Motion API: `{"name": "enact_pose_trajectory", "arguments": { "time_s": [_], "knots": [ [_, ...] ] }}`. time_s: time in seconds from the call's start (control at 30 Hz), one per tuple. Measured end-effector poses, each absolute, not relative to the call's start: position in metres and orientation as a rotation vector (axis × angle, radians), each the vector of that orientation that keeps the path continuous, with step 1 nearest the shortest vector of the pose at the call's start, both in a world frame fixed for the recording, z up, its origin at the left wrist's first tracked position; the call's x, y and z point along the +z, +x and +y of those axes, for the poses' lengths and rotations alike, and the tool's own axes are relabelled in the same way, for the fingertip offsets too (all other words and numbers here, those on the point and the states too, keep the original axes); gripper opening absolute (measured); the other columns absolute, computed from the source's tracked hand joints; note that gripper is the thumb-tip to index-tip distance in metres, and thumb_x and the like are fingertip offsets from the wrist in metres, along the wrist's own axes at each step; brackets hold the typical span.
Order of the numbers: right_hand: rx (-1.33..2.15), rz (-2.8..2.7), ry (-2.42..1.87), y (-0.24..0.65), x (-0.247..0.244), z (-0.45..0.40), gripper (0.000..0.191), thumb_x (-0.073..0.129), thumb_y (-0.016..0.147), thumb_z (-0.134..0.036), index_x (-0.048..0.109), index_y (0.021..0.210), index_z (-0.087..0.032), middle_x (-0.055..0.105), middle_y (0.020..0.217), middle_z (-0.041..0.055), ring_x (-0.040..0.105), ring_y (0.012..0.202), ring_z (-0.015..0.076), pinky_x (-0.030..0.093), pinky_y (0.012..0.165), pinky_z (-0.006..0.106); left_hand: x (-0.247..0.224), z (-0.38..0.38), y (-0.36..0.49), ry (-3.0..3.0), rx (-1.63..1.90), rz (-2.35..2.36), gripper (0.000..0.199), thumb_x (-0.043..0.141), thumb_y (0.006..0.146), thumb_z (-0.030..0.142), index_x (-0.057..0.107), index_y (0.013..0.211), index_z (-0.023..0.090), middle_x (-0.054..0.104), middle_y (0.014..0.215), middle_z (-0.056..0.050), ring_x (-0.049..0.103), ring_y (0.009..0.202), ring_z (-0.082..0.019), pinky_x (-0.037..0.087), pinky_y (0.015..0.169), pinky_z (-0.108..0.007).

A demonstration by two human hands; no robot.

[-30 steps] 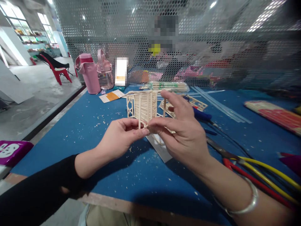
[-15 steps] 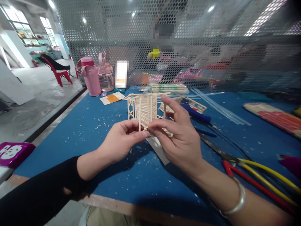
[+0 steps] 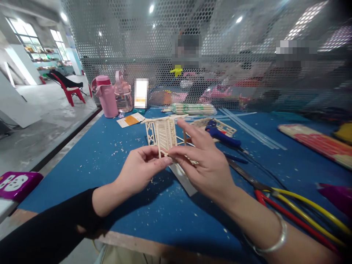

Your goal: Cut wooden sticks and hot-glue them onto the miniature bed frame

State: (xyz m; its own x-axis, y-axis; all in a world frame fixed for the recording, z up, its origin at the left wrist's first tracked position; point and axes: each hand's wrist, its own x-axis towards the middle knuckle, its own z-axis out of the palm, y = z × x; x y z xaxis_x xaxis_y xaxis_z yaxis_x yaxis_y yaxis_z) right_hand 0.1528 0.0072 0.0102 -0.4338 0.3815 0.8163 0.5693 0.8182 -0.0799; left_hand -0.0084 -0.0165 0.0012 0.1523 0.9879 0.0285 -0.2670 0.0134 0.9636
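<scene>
A small model built of pale wooden sticks (image 3: 166,134) stands in front of me above the blue table. My left hand (image 3: 140,167) pinches its lower front edge between thumb and fingers. From the right, my right hand (image 3: 207,161) pinches the same lower edge beside my left thumb, its index finger raised near the model's upper right side. The fingertips nearly meet. Under the model and my right hand lies a grey-white flat strip (image 3: 184,182). Any small piece between the fingertips is too hidden to make out.
A blue glue gun (image 3: 224,136) lies behind my right hand, near large shears with red and yellow handles (image 3: 258,185). Farther back are a pink bottle (image 3: 107,97), clear sticks (image 3: 250,128) and bagged sticks (image 3: 194,109). A person (image 3: 189,47) shows behind the mesh.
The view has shifted slightly, so the table items sit lower and a little left. The model leans slightly differently, and both hands keep their pinch on it.
</scene>
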Motion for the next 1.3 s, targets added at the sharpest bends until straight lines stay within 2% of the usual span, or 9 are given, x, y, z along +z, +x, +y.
{"name": "enact_pose_trajectory", "arguments": {
  "time_s": [0.2,0.4,0.63,0.8,1.1,1.3],
  "knots": [
    [-0.252,-2.068,-0.680,0.152,0.007,0.006,0.017,0.057,0.082,-0.014,0.071,0.085,-0.023,0.053,0.134,0.0112,0.050,0.121,0.0248,0.049,0.089,0.047,-0.001,-0.018,-0.008,1.131,1.260,0.879,0.014,0.073,0.067,0.021,0.066,0.076,0.014,0.068,0.071,0.000,0.061,0.065,-0.010,0.048,0.069,-0.023],
    [-0.249,-2.083,-0.640,0.152,0.006,0.006,0.017,0.056,0.082,-0.014,0.070,0.088,-0.022,0.053,0.133,0.0117,0.053,0.118,0.0254,0.047,0.092,0.049,-0.001,-0.018,-0.009,1.196,1.275,0.910,0.011,0.070,0.068,0.022,0.064,0.074,0.014,0.066,0.067,0.001,0.060,0.062,-0.009,0.049,0.067,-0.023],
    [-0.256,-2.043,-0.655,0.148,0.004,0.004,0.015,0.056,0.082,-0.013,0.070,0.085,-0.019,0.062,0.121,0.0157,0.059,0.110,0.0242,0.051,0.088,0.046,0.000,-0.018,-0.008,1.220,1.296,0.959,0.011,0.069,0.068,0.019,0.062,0.075,0.014,0.064,0.066,0.001,0.058,0.060,-0.009,0.047,0.061,-0.021],
    [-0.252,-1.976,-0.690,0.146,0.002,0.003,0.016,0.057,0.082,-0.013,0.070,0.083,-0.022,0.066,0.115,0.0125,0.062,0.104,0.0228,0.052,0.085,0.045,-0.002,-0.020,-0.008,1.265,1.313,0.957,0.011,0.068,0.071,0.020,0.064,0.080,0.014,0.067,0.072,-0.001,0.061,0.065,-0.010,0.049,0.064,-0.022],
    [-0.219,-1.913,-0.742,0.143,-0.001,0.002,0.009,0.060,0.080,-0.013,0.067,0.078,-0.020,0.067,0.113,0.0118,0.063,0.102,0.0232,0.051,0.089,0.044,-0.003,-0.018,-0.008,1.250,1.298,0.978,0.012,0.068,0.071,0.019,0.064,0.080,0.013,0.069,0.073,-0.002,0.063,0.066,-0.011,0.049,0.064,-0.022],
    [-0.250,-1.960,-0.746,0.144,-0.001,0.001,0.013,0.058,0.081,-0.013,0.069,0.083,-0.020,0.065,0.116,0.0124,0.061,0.104,0.0237,0.050,0.088,0.045,-0.003,-0.017,-0.007,1.247,1.294,0.970,0.010,0.067,0.072,0.019,0.065,0.080,0.012,0.069,0.073,-0.002,0.061,0.064,-0.009,0.047,0.063,-0.021]
  ]
}}
